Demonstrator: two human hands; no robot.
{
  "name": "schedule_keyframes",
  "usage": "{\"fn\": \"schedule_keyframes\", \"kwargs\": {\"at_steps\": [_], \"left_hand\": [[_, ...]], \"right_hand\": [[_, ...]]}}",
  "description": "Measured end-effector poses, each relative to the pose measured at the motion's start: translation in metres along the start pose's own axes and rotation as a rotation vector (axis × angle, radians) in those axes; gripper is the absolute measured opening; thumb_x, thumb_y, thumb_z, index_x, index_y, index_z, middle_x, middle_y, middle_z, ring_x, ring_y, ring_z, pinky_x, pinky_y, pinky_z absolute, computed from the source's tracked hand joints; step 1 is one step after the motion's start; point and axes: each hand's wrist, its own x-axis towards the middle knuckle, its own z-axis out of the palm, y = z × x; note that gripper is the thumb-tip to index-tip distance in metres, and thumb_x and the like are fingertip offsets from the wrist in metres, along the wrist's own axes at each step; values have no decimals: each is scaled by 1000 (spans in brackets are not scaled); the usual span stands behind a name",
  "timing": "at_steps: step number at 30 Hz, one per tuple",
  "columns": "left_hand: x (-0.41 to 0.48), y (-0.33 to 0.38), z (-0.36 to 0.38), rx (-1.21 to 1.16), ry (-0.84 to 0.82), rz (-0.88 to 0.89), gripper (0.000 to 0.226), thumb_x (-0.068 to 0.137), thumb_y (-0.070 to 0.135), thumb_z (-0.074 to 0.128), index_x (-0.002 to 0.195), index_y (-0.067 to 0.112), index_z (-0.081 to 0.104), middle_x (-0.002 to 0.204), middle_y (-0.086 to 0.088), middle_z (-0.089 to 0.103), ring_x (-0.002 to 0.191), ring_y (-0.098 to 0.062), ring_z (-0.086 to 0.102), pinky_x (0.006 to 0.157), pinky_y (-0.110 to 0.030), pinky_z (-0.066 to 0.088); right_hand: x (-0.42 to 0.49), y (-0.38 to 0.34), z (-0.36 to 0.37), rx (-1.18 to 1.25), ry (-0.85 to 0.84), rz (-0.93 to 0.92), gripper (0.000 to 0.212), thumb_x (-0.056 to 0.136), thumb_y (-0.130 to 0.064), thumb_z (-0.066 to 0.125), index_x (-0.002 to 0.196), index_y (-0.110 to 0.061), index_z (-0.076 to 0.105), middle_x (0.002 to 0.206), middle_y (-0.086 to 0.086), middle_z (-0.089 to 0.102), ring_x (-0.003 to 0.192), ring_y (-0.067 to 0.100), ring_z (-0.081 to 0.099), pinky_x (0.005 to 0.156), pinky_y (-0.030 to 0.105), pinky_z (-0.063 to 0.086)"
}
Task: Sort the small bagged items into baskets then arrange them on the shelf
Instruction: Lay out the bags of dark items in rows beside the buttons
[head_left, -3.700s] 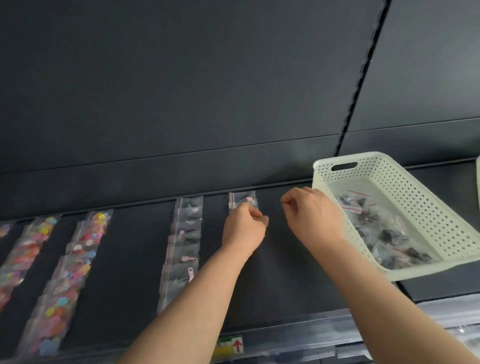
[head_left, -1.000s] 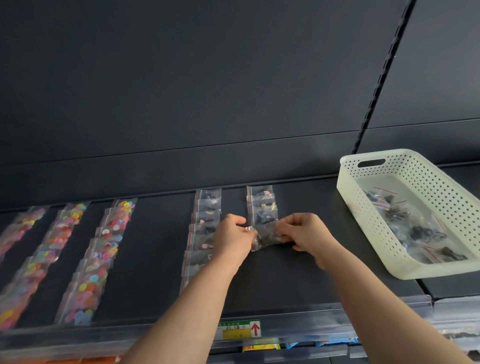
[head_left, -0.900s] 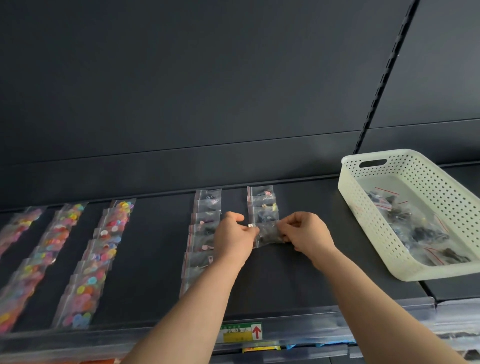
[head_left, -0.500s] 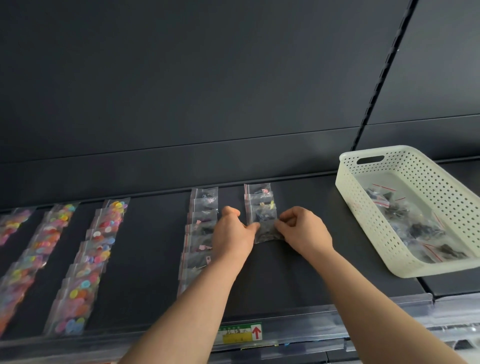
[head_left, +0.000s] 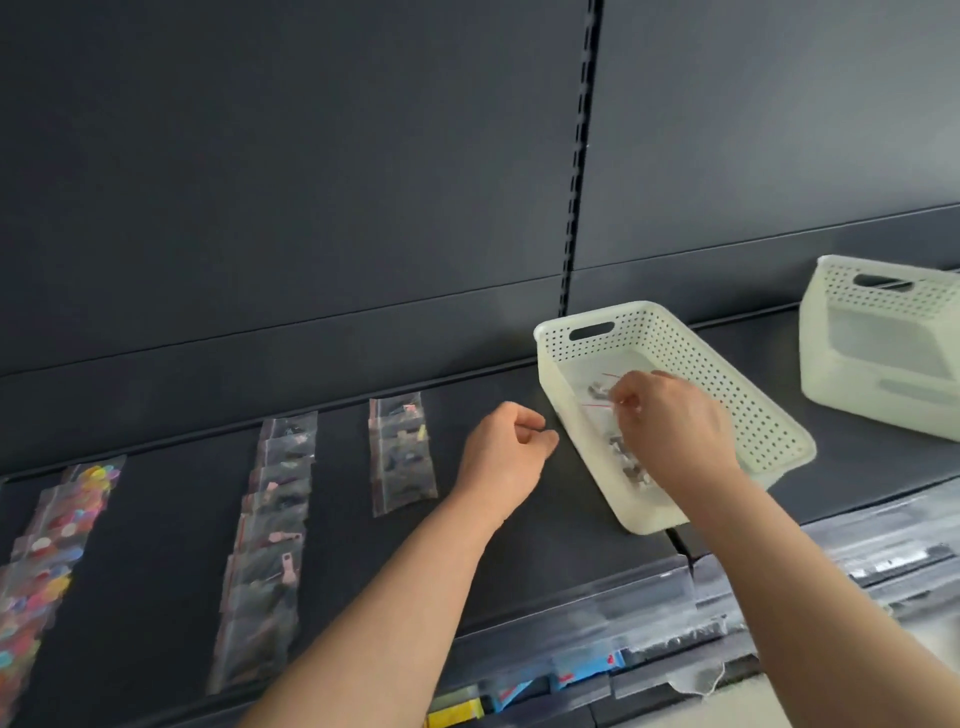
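Note:
A white perforated basket (head_left: 756, 415) stands on the dark shelf (head_left: 488, 561) and holds several small clear bags (head_left: 626, 462) of dark parts. My right hand (head_left: 675, 431) reaches into the basket and its fingertips pinch the top of one small bag (head_left: 605, 397) with a red seal line. My left hand (head_left: 501, 457) hovers over the shelf just left of the basket, fingers loosely curled, holding nothing. A short row of laid-out bags (head_left: 400, 460) lies left of that hand.
A longer row of bags with dark and pink parts (head_left: 267, 551) runs down the shelf, and a row of colourful-disc bags (head_left: 49, 561) lies at far left. A second white basket (head_left: 883, 358) stands at right. Shelf-edge label strip (head_left: 571, 639) runs along the front.
Both hands let go of the bag laid at the end of the short row. My right hand moved right into the basket; my left hand drew off to the right. The view swung right.

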Motion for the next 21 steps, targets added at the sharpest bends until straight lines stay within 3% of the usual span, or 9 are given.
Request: {"fn": "schedule_keyframes", "kwargs": {"at_steps": [4,7,11,14,17,21], "left_hand": [[1,12,26,6,-32,3,10,88,28,67,94,29,59,93,7,69,87,-14,68,79,-38,57],[2,17,38,6,-33,-8,12,91,28,65,102,26,61,97,7,69,87,-12,68,79,-36,58],[2,20,46,-9,-23,-41,10,93,23,62,102,25,61,98,6,69,84,-10,67,74,-30,56],[0,22,48,-23,-13,-56,10,93,22,61,102,25,61,98,6,68,85,-10,67,75,-29,56],[-2,26,47,-38,-11,-66,10,94,20,61,102,25,60,98,6,68,82,-8,67,66,-24,52],[-5,28,45,-49,-13,-76,11,94,19,60,104,24,60,97,6,68,82,-7,67,62,-21,50]], "right_hand": [[9,46,1,-82,-203,70,27,90,-16,49,94,-36,68,89,-8,67,77,16,60,63,28,48],[15,59,5,-78,-273,26,24,91,-18,54,96,-37,68,94,-10,68,81,15,61,69,29,51],[26,59,9,-79,-356,-120,26,95,-20,51,107,-38,65,105,-8,65,87,14,57,71,27,44],[27,53,14,-129,-444,-240,24,95,-24,55,115,-34,62,109,-4,61,97,15,53,84,31,48],[30,51,19,-178,-442,-216,22,91,-27,61,112,-28,63,106,-2,59,99,17,53,89,35,50],[31,53,17,-187,-354,-179,8,90,-26,60,97,-27,65,99,-6,58,92,13,50,82,29,48]]}}
